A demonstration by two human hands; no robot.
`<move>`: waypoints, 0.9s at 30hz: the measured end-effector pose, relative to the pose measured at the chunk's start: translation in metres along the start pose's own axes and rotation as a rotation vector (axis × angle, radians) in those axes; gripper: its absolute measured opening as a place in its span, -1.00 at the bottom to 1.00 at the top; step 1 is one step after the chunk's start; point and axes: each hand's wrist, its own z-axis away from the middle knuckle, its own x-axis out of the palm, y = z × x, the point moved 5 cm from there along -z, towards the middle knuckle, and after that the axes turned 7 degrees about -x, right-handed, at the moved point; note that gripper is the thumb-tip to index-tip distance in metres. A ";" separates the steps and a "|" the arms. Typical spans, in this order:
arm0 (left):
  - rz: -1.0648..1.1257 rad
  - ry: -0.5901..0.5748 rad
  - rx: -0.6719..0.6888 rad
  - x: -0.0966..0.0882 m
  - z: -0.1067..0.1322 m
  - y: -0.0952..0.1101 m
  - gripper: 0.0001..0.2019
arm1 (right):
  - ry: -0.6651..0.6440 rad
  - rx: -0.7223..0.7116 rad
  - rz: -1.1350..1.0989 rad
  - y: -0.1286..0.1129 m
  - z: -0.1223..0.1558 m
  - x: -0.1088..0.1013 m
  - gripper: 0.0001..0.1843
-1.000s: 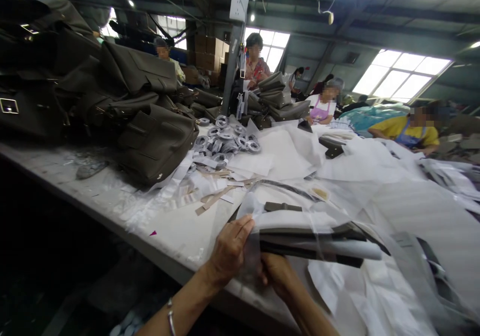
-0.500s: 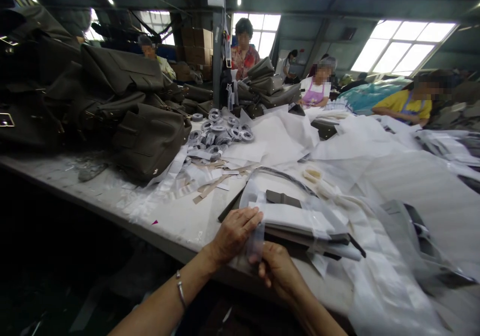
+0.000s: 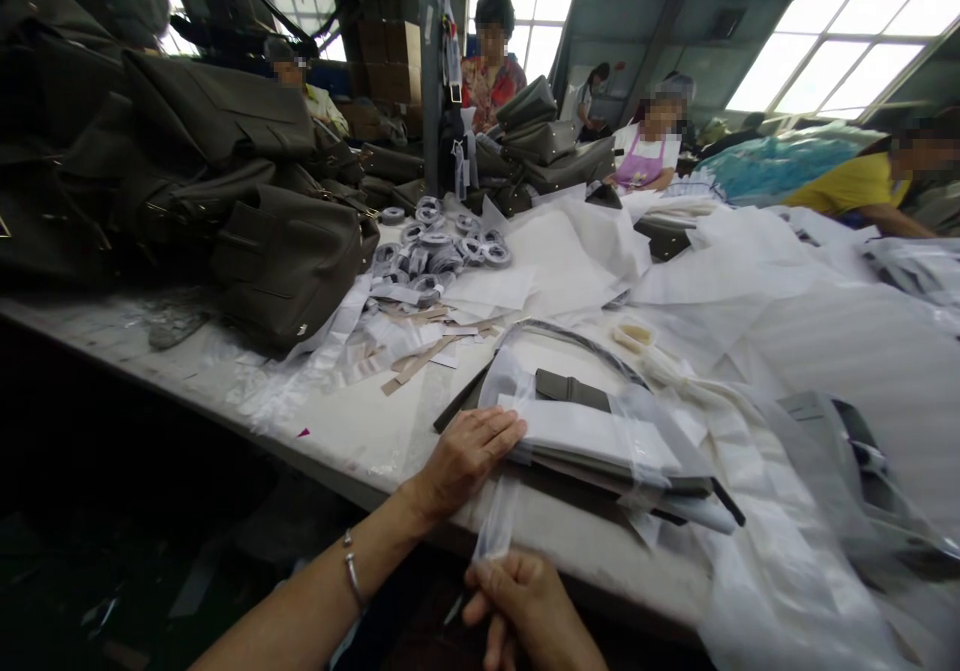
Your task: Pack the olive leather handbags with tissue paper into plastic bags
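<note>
Before me on the table lies a flat dark handbag with white wrapping sheet and clear film around it; its wrapped handle arches at the far side. My left hand rests on its left end, fingers stretched out and pressing down on the wrapping. From under that hand a clear plastic strip runs down over the table's edge. Its lower end is pinched between the thumb and fingers of my right hand. A thin pointed item shows beside the right fingertips, too small to name.
Dark handbags are heaped at the left. Grey wrapped rings and paper strips lie mid-table. White sheets and clear plastic bags spread to the right. Several people work across the table, and a post stands behind it.
My right hand has moved down and toward me, drawing the plastic strip longer below the table's edge. My left hand stays on the handbag. The view has tilted slightly down.
</note>
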 end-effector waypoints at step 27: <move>0.100 -0.185 -0.284 -0.003 -0.016 0.007 -0.76 | 0.328 -1.265 1.553 -0.135 -0.007 -0.051 -0.81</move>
